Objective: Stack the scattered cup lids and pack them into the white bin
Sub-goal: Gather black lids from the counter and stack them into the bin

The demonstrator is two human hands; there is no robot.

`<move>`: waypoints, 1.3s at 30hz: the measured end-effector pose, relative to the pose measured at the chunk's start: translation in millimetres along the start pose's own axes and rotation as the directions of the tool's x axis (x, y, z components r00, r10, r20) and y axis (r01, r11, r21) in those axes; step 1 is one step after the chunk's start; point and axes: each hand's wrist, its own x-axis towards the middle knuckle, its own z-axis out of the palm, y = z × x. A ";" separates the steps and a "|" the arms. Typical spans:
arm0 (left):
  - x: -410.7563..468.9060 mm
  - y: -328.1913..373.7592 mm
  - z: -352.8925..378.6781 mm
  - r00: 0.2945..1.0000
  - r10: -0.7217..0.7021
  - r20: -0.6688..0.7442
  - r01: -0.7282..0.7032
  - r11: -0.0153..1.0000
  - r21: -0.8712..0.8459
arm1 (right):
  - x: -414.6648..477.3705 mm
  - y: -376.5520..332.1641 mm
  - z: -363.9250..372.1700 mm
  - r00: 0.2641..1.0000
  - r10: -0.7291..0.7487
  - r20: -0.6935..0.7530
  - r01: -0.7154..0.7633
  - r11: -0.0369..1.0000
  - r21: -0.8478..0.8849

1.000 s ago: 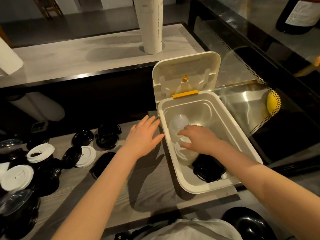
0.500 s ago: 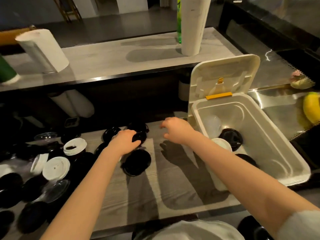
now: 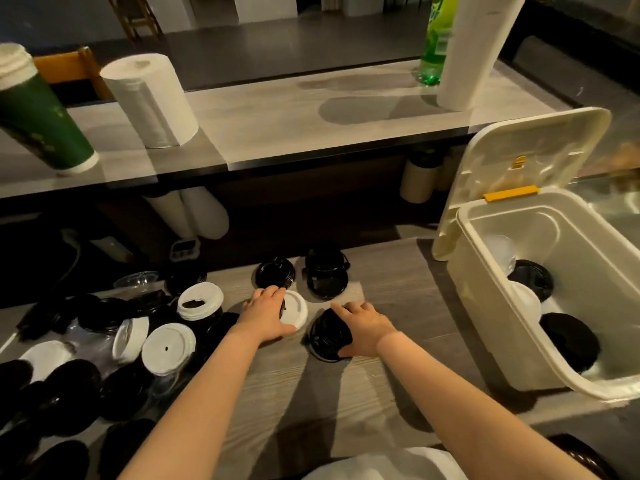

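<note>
Black, white and clear cup lids lie scattered over the left half of the wooden counter point(image 3: 377, 403). My left hand point(image 3: 265, 315) grips a white lid point(image 3: 296, 311) near the middle. Just to its right my right hand point(image 3: 363, 327) grips a black lid point(image 3: 327, 336), tilted up off the counter. The white bin point(image 3: 491, 306) stands at the right with its hinged cover point(image 3: 519, 174) raised. Inside it lie black, white and clear lids, one black lid point(image 3: 568, 341) nearest me.
Two black lids point(image 3: 275, 271) point(image 3: 325, 271) sit behind my hands. On the raised shelf stand a green cup point(image 3: 38, 116), a paper-towel roll point(image 3: 152, 102), a taller white roll point(image 3: 474, 50) and a green bottle point(image 3: 434, 39). A small timer point(image 3: 185, 247) sits below the shelf.
My right hand left the bin and came down onto a black lid on the counter. My left hand moved from the bin's side to a white lid. The view swung left.
</note>
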 end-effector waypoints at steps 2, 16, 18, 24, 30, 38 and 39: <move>4.3 -4.0 1.2 1.000 0.010 -0.022 -0.010 1.000 0.003 | 1.5 1.0 1.3 1.000 0.006 -0.030 -0.005 0.999 0.035; -17.9 16.1 -26.7 0.973 -0.021 -0.231 -0.220 0.236 -0.947 | -9.8 -49.9 -66.9 0.760 -0.194 -0.620 0.335 0.935 0.119; -19.9 7.1 -27.2 0.967 -0.115 -0.226 -0.204 0.173 -0.964 | -6.4 -50.5 -57.8 0.772 -0.131 -0.623 0.323 0.924 0.207; -20.7 -13.8 -20.4 0.952 -0.270 -0.144 -0.122 0.098 -0.988 | -12.6 -15.7 9.1 0.921 0.158 -0.355 0.006 0.908 0.418; -34.9 -44.3 -9.3 0.954 -0.279 -0.112 -0.093 0.081 -0.992 | -8.7 -36.8 53.5 0.913 0.167 -0.373 -0.038 0.944 0.328; -35.5 -37.1 -12.2 0.941 -0.315 -0.121 -0.093 0.102 -0.990 | -10.3 -32.2 17.7 0.868 0.233 -0.439 0.001 0.882 0.471; -35.9 -32.0 -13.7 0.941 -0.308 -0.138 -0.106 0.120 -0.987 | -16.0 -30.7 8.9 0.833 0.243 -0.496 0.039 0.870 0.492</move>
